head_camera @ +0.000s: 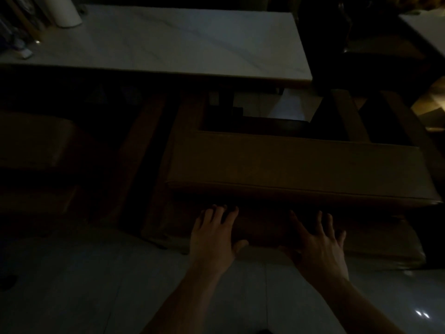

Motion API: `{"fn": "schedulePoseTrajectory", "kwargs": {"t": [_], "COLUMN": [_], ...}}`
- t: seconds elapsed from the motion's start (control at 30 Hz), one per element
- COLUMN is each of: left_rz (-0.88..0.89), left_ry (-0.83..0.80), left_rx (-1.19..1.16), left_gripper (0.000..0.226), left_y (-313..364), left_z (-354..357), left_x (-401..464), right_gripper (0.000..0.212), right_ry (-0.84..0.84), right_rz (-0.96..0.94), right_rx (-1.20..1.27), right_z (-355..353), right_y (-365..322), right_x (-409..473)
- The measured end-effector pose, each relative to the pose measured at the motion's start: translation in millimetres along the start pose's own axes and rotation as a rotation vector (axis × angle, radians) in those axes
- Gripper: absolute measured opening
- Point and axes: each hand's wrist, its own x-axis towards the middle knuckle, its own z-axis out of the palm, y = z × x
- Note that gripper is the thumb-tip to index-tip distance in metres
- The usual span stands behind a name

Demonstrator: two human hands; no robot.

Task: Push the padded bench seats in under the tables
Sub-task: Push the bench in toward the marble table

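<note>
The room is dim. A brown padded bench seat stands in front of me, its long side facing me, a little short of the white marble table. My left hand and my right hand lie flat with spread fingers against the bench's front side, just below the cushion's edge. Neither hand grips anything. A second padded seat sits at the left, partly under the table's front edge.
A white roll and small items stand on the table's far left end. A dark chair stands at the table's right end, beside another table corner. Pale glossy floor tiles spread around my arms.
</note>
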Motion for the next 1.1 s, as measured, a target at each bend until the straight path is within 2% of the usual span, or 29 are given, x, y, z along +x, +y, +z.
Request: {"fn": "schedulePoseTrajectory", "kwargs": {"t": [0.1, 0.27, 0.47, 0.53, 0.7, 0.83, 1.1], "left_rz": [0.015, 0.005, -0.01, -0.022, -0.01, -0.014, -0.024], "left_ry": [0.03, 0.028, 0.07, 0.079, -0.019, 0.006, 0.036], "left_rx": [-0.031, -0.047, -0.025, -0.016, -0.045, -0.052, -0.064], "left_gripper": [0.078, 0.079, 0.082, 0.082, 0.076, 0.077, 0.077], "left_y": [-2.3, -2.1, -2.2, -4.1, -10.6, -7.5, -3.8], "left_z": [4.3, 12.3, 8.7, 9.5, 2.0, 0.1, 0.4], "left_x": [-1.0, 2.5, 6.7, 8.6, 15.3, 10.2, 8.0], "right_gripper": [0.087, 0.095, 0.089, 0.09, 0.091, 0.089, 0.085], "right_ry": [0.014, 0.02, -0.08, -0.076, -0.078, -0.014, -0.013], "right_rz": [0.004, 0.024, 0.005, 0.002, -0.006, -0.026, -0.046], "right_rx": [0.004, 0.002, -0.052, -0.058, -0.023, 0.002, -0.006], "right_z": [0.3, 2.7, 0.2, -1.8, -4.9, -0.3, 1.4], "right_y": [-2.7, -3.7, -4.8, -7.9, -14.9, -11.7, -4.9], "right_x": [0.7, 2.8, 9.8, 11.4, 17.7, 13.6, 10.7]}}
